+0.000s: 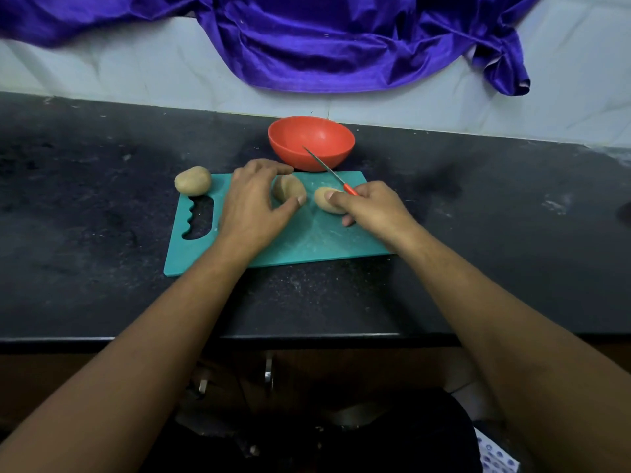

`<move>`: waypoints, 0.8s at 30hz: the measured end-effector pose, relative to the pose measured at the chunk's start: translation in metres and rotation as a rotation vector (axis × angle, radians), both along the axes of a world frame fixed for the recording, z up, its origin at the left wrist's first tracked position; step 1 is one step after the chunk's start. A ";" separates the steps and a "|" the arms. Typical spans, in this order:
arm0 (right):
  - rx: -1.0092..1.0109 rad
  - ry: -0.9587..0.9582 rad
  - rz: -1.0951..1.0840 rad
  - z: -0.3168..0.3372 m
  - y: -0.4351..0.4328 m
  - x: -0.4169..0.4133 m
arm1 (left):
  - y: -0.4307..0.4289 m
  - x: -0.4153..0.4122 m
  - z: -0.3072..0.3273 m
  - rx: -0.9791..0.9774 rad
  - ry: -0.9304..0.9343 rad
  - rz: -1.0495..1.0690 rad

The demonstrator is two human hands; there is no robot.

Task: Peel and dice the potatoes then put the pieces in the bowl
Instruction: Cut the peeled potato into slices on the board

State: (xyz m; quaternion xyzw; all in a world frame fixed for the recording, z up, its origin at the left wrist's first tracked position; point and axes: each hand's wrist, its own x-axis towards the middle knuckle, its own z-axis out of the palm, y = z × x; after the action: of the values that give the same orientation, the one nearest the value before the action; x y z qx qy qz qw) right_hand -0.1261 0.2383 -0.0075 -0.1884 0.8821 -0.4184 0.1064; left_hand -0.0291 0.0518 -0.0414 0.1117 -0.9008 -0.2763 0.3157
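A teal cutting board [300, 240] lies on the dark counter. Two potato halves rest on it. My left hand [254, 203] curls around the left half [288, 191], thumb at its near side. My right hand [370, 209] grips a red-handled knife [329, 170], its blade pointing up and away toward the bowl, while its fingers touch the right half [326, 199]. A whole unpeeled potato [193, 180] sits at the board's far left corner. The red bowl [311, 142] stands empty just behind the board.
The black counter [102, 186] runs wide on both sides, with its front edge near my body. A pale wall with draped purple cloth [327, 39] rises behind the bowl. The board's handle slot [199, 216] is at its left end.
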 end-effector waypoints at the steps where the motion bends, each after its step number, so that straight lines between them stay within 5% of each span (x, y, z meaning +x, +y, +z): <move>1: -0.018 -0.026 -0.010 -0.001 0.000 0.001 | 0.001 0.000 0.000 -0.030 -0.019 -0.017; 8: -0.022 -0.026 -0.083 -0.003 0.012 -0.004 | 0.008 -0.007 0.002 -0.108 -0.159 -0.054; 20: 0.069 0.097 -0.056 -0.008 -0.007 0.003 | 0.009 -0.007 0.004 -0.189 -0.087 0.121; 24: -0.205 -0.145 -0.058 -0.006 -0.002 0.001 | 0.010 -0.004 0.004 -0.251 -0.030 0.095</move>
State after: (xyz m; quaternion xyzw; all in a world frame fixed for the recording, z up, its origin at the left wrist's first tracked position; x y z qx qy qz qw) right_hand -0.1252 0.2362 -0.0139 -0.1419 0.8300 -0.5216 0.1378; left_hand -0.0328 0.0620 -0.0379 0.1178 -0.9266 -0.1448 0.3265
